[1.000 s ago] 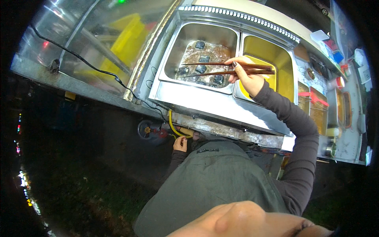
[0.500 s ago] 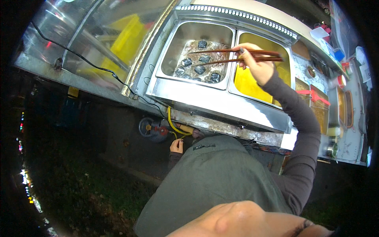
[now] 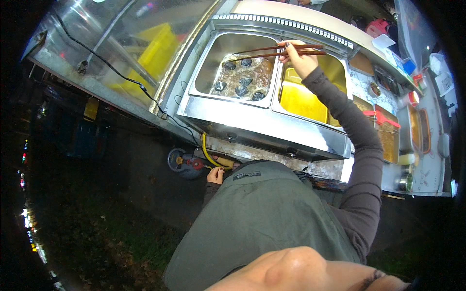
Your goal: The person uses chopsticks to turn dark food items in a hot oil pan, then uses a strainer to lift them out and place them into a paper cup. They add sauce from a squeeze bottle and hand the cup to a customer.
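Observation:
Long brown chopsticks (image 3: 259,53) are gripped in my right hand (image 3: 297,56), which is raised over the divider between two steel fryer wells. Their tips reach over the left well (image 3: 204,77), at its far side. Several black cubes (image 3: 242,90), probably black tofu, float there in bubbling oil. Under the hand, the right well (image 3: 303,104) holds yellow liquid. My left hand (image 3: 215,175) is low beside my apron, fingers closed, close to the red regulator (image 3: 197,164) of a gas cylinder (image 3: 177,160). What it holds, if anything, I cannot make out.
A yellow hose (image 3: 206,148) runs beneath the counter's front. Black cable (image 3: 141,87) crosses the left panel, with a yellow crate (image 3: 155,48) behind it. Red-handled tongs (image 3: 383,118) and food trays (image 3: 412,123) sit at right. A person (image 3: 310,3) stands beyond the counter.
My right hand has moved slightly left and away from me, carrying the chopsticks, whose tips are farther back in the well. The black cubes have shifted in the oil. My left hand stays low.

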A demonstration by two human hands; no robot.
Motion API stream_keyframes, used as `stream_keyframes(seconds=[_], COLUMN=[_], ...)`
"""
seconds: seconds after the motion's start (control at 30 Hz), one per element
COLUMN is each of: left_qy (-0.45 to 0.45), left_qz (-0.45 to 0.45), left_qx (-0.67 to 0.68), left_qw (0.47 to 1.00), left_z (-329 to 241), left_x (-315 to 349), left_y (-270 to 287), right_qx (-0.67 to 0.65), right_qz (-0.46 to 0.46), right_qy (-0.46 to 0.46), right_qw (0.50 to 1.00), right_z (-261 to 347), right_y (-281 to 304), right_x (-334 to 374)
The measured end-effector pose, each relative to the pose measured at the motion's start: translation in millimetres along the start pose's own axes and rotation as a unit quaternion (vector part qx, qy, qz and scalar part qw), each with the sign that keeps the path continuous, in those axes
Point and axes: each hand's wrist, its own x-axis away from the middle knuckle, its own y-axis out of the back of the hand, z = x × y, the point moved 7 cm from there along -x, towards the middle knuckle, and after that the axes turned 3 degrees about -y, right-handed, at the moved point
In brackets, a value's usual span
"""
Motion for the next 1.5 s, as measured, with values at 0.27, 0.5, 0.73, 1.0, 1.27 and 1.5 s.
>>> stream_keyframes(seconds=[0.27,0.5,0.73,1.0,1.27,1.5], left_qy=[0.013,-0.008,0.020,0.050,0.087,0.094], left_qz=[0.015,0.009,0.018,0.116,0.115,0.128], left_qx=[-0.022,-0.030,-0.023,-0.032,-0.011,-0.025], left_qw=[1.000,0.999,0.999,0.991,0.989,0.987], left_z=[6,-1,5,1,-13,-16], left_x=[9,6,15,41,49,38], left_y=[9,8,8,-21,-51,-56], right_qx=[-0.056,-0.051,-0.007,0.060,0.143,0.086], right_qz=[0.095,0.103,0.035,0.128,0.232,0.208], right_qy=[-0.001,-0.034,-0.011,-0.043,-0.021,-0.065], right_qw=[0.994,0.993,0.999,0.989,0.962,0.972], right_z=[14,-18,29,84,78,57], right_y=[-35,-54,16,40,-4,5], right_x=[44,36,15,4,-10,4])
